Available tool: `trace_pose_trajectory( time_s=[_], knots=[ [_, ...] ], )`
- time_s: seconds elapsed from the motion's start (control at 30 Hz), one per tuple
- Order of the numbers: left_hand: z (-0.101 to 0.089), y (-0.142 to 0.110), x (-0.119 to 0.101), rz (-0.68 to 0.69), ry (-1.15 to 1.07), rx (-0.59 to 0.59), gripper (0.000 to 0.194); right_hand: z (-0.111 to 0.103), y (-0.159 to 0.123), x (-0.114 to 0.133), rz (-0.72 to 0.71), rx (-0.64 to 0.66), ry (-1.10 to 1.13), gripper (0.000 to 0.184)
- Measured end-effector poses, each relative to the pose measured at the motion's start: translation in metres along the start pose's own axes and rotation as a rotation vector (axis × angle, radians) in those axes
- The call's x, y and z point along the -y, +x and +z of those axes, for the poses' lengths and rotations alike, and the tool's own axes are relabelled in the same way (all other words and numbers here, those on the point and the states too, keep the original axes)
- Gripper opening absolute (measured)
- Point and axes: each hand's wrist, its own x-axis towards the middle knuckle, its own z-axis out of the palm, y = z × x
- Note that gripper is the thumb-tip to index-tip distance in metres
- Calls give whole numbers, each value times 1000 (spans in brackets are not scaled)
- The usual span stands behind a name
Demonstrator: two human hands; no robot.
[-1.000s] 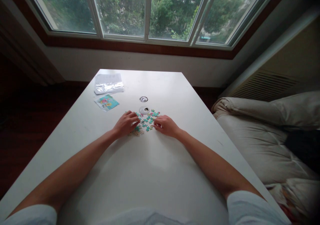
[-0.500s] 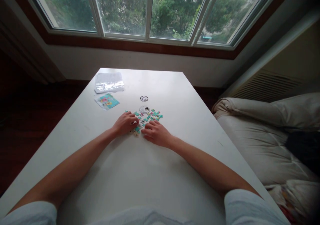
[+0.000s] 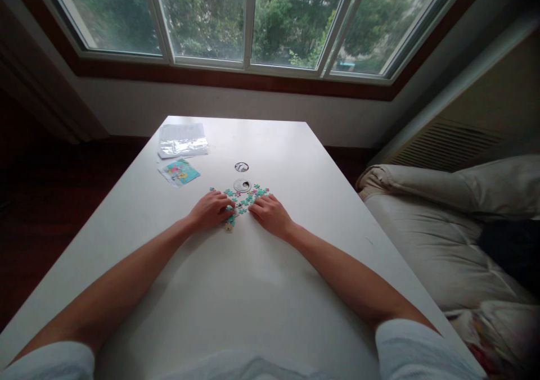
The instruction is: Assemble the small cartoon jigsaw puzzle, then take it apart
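A loose heap of small jigsaw puzzle pieces (image 3: pixel 243 201), mostly teal with some pink and pale ones, lies on the white table (image 3: pixel 253 290). At its left edge rests my left hand (image 3: pixel 211 209), fingers loosely bent and apart from the thumb, touching pieces. My right hand (image 3: pixel 272 215) lies palm down over the right side, its fingers stretched onto the pieces and hiding some. Neither hand visibly grips a piece. Just beyond the heap is a round grey-white disc (image 3: pixel 242 185) with a dark spot.
Farther back sits a smaller round hole or disc (image 3: pixel 242 167). On the left are a colourful picture card (image 3: pixel 180 172) and a clear plastic bag (image 3: pixel 183 140) over white paper. A beige sofa (image 3: pixel 422 239) stands to the right, and a window (image 3: pixel 248 26) is behind the table.
My right hand has moved right and slightly away from my left hand, uncovering pieces in the middle. My left hand stays nearly in place.
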Motion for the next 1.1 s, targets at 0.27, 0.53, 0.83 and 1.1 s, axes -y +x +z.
trace_pose_trajectory(
  time_s=[0.27,0.53,0.83,1.1],
  knots=[
    [-8,-1,-3,26,-46,9,19,4,-2,8,15,-68,291,17],
    [-11,-2,-1,51,-43,58,19,-4,-3,14,-24,-6,398,15],
    [3,-1,5,-28,-85,-11,20,-10,-1,39,-282,113,260,36],
    [1,-4,17,-203,-27,-90,16,-5,-1,35,-264,180,248,41]
  ],
)
